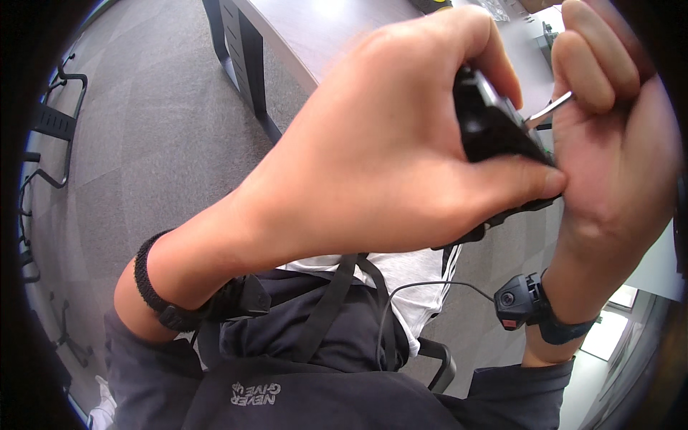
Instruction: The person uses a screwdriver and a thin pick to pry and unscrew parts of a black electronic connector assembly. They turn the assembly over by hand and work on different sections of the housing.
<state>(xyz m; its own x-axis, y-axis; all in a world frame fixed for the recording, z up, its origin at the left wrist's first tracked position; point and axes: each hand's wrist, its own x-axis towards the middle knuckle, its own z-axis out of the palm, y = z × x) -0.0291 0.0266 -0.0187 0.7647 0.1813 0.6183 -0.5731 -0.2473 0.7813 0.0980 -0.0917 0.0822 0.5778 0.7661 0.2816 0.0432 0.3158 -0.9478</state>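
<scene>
My left hand point(387, 143) is wrapped round a black plastic object point(491, 129), thumb along its near side and fingers over its far side. A greyish inner part shows along the object's upper right face; its exact kind cannot be made out. My right hand point(602, 143) is closed, fingers curled, beside the object. From it sticks a thin, slightly curved silver metal tool point(550, 110), its tip reaching the object's open face. The rest of the tool is hidden in the right hand.
A light table point(294, 29) with a dark metal leg point(247, 64) stands ahead. Blurred items, including clear plastic packaging point(494, 10), lie on it behind my hands. Dark-framed chairs point(57, 122) line the left. A cable point(437, 283) runs to the small camera point(517, 301) on my right wrist.
</scene>
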